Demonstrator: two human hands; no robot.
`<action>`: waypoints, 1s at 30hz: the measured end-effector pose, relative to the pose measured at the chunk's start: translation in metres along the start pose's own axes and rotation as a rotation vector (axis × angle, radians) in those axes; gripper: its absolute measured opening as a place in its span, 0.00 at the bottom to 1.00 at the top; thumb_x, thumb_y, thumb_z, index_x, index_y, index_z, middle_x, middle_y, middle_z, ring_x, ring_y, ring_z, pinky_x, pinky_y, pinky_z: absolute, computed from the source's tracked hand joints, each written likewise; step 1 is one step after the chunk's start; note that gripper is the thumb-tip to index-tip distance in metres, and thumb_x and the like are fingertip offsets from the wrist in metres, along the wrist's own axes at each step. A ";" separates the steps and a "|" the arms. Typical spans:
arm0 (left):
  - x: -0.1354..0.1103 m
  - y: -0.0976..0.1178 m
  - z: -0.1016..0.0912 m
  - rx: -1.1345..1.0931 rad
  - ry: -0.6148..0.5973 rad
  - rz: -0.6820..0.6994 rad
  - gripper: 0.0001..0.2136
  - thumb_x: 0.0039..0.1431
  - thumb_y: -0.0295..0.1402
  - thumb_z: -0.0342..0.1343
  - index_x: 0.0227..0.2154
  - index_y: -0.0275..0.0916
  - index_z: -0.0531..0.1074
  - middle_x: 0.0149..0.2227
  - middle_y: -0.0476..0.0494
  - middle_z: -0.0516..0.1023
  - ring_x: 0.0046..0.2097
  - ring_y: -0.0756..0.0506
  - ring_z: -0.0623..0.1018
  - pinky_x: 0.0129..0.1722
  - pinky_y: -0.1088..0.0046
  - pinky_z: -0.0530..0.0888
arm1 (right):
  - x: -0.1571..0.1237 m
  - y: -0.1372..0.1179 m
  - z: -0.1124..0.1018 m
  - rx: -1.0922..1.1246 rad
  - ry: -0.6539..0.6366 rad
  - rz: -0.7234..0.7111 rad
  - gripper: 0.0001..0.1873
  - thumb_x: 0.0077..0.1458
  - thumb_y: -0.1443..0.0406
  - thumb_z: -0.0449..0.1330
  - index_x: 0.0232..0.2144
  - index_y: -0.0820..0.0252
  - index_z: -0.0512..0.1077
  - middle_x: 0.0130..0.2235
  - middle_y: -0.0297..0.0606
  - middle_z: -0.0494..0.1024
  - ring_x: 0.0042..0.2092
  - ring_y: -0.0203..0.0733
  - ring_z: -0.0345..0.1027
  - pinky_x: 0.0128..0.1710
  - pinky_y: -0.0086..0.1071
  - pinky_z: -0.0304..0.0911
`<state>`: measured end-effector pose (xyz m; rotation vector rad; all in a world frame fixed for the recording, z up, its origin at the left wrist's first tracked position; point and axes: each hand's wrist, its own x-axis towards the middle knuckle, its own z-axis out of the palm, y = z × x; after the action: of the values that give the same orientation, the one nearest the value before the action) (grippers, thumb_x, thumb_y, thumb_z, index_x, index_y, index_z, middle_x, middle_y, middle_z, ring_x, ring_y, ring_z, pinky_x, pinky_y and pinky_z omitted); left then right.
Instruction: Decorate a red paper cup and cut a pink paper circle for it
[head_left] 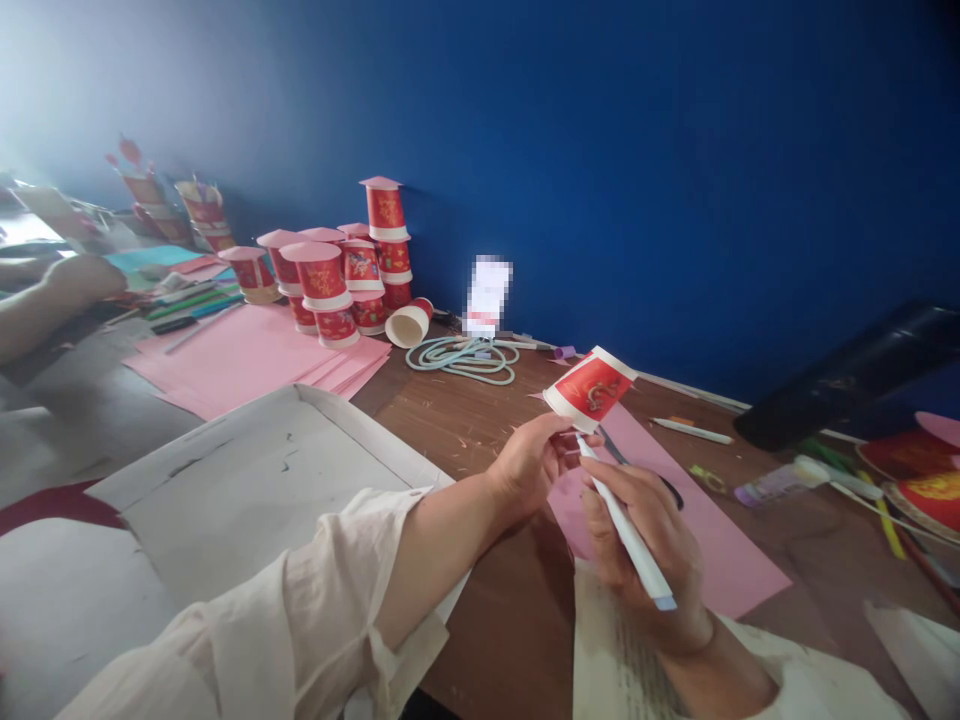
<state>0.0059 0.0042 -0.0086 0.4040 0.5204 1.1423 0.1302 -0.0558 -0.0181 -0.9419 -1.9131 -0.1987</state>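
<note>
A red and white paper cup (592, 388) with a dragon-like print is held tilted, rim down, by my left hand (534, 462). The fingers of that hand are closed at the cup's rim, partly hidden behind the cup. My right hand (649, 525) grips a white marker (626, 540) with a pale blue end, its tip pointing up close to the cup's rim. Whether the tip touches the cup I cannot tell. Below both hands lies a pink paper sheet (716, 535), with dark-handled scissors (671, 492) on it, partly covered by my right hand.
Stacked red cups with pink paper discs (319, 275) stand at the wall beside a tipped cup (409, 325). A coiled cable (465, 362) lies before a blurred-out phone (487, 295). Pink sheets (255, 355), a white box lid (262, 480) and a black cylinder (847, 375) are around. Another person's arm (52, 305) shows left.
</note>
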 end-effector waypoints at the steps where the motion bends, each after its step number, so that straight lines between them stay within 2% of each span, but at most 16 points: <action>1: 0.001 -0.001 0.000 -0.012 -0.004 0.014 0.09 0.53 0.30 0.58 0.35 0.31 0.77 0.33 0.40 0.78 0.36 0.46 0.78 0.42 0.70 0.73 | 0.000 0.000 0.000 0.002 0.005 -0.004 0.16 0.60 0.70 0.59 0.51 0.59 0.71 0.40 0.42 0.78 0.42 0.45 0.74 0.43 0.40 0.73; 5: 0.004 -0.003 -0.002 -0.023 -0.021 0.023 0.09 0.58 0.33 0.56 0.37 0.32 0.76 0.36 0.40 0.77 0.40 0.45 0.78 0.45 0.69 0.73 | -0.001 0.001 0.000 -0.006 0.011 -0.016 0.16 0.60 0.70 0.59 0.51 0.58 0.71 0.41 0.42 0.78 0.43 0.45 0.75 0.43 0.39 0.74; 9: 0.005 -0.003 -0.002 0.002 -0.015 0.033 0.16 0.61 0.45 0.56 0.38 0.34 0.76 0.37 0.40 0.76 0.41 0.44 0.78 0.46 0.67 0.73 | -0.002 0.003 0.000 -0.019 -0.017 -0.027 0.18 0.60 0.71 0.59 0.53 0.58 0.70 0.42 0.43 0.78 0.44 0.46 0.74 0.44 0.40 0.73; 11: 0.004 -0.002 -0.001 0.015 0.008 0.047 0.18 0.60 0.47 0.58 0.39 0.34 0.75 0.38 0.39 0.76 0.42 0.43 0.78 0.47 0.66 0.73 | -0.002 0.003 0.000 -0.023 -0.015 -0.038 0.18 0.60 0.71 0.59 0.53 0.59 0.70 0.43 0.44 0.78 0.44 0.46 0.74 0.45 0.41 0.73; 15: 0.005 -0.004 -0.001 0.032 0.038 0.050 0.16 0.58 0.44 0.61 0.38 0.35 0.75 0.38 0.40 0.77 0.42 0.44 0.77 0.45 0.67 0.72 | -0.001 0.002 0.000 -0.022 -0.010 -0.040 0.18 0.60 0.71 0.59 0.53 0.59 0.70 0.44 0.44 0.77 0.45 0.45 0.73 0.45 0.41 0.72; 21: 0.004 -0.004 -0.004 0.077 -0.018 0.118 0.17 0.46 0.42 0.70 0.31 0.34 0.76 0.31 0.45 0.75 0.35 0.49 0.72 0.41 0.71 0.68 | -0.002 0.003 0.000 -0.008 -0.024 -0.032 0.17 0.60 0.72 0.58 0.52 0.61 0.70 0.43 0.44 0.77 0.45 0.44 0.72 0.46 0.39 0.71; 24: 0.002 -0.002 -0.004 0.095 -0.039 0.140 0.14 0.44 0.38 0.71 0.28 0.34 0.75 0.28 0.47 0.74 0.33 0.51 0.71 0.40 0.72 0.67 | -0.001 0.003 0.000 -0.011 -0.013 -0.037 0.17 0.60 0.72 0.59 0.51 0.62 0.70 0.42 0.44 0.77 0.44 0.44 0.72 0.46 0.38 0.71; 27: 0.001 -0.001 -0.002 0.088 -0.044 0.110 0.12 0.42 0.32 0.71 0.29 0.34 0.76 0.28 0.47 0.74 0.32 0.51 0.71 0.39 0.73 0.67 | 0.000 0.002 0.000 -0.022 -0.004 -0.041 0.17 0.60 0.72 0.58 0.51 0.61 0.70 0.42 0.43 0.77 0.44 0.44 0.73 0.45 0.39 0.72; 30: 0.001 -0.001 -0.001 0.053 -0.053 0.070 0.15 0.41 0.29 0.71 0.34 0.34 0.76 0.31 0.46 0.76 0.34 0.51 0.74 0.41 0.72 0.68 | 0.000 0.003 0.000 -0.024 -0.010 -0.048 0.18 0.60 0.72 0.58 0.52 0.59 0.70 0.43 0.44 0.78 0.45 0.46 0.74 0.45 0.41 0.72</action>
<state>0.0066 0.0048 -0.0099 0.5000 0.4940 1.1836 0.1321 -0.0540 -0.0185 -0.9150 -1.9481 -0.2462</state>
